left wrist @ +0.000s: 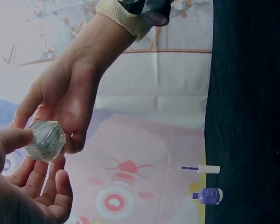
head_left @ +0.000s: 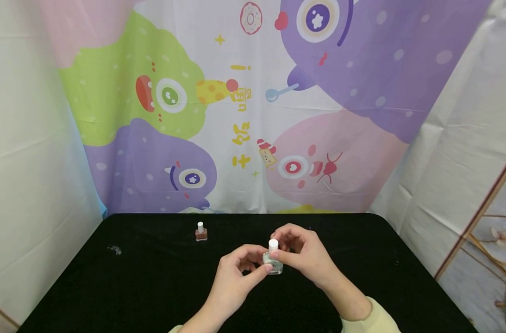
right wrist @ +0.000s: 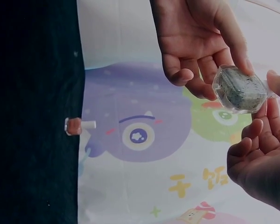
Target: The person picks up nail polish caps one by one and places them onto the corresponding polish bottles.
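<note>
My left hand (head_left: pixel 240 273) pinches a small clear nail polish bottle (head_left: pixel 273 264) with speckled pale contents, thumb on its near face. The bottle is upright, above the black table. My right hand (head_left: pixel 304 252) pinches its white cap (head_left: pixel 273 245) between thumb and fingers. In the left wrist view the speckled bottle (left wrist: pixel 45 140) shows its base, with the cap hidden behind it. The right wrist view also shows the bottle (right wrist: pixel 240 89) between both hands, with the right thumb at the cap.
A brown-pink nail polish bottle (head_left: pixel 201 233) with a white cap stands toward the back of the table (head_left: pixel 153 286). The left wrist view shows an uncapped purple nail polish bottle (left wrist: pixel 209 196) beside its white-capped brush (left wrist: pixel 207 169), standing bristles up. A cartoon-printed curtain (head_left: pixel 253 194) hangs behind.
</note>
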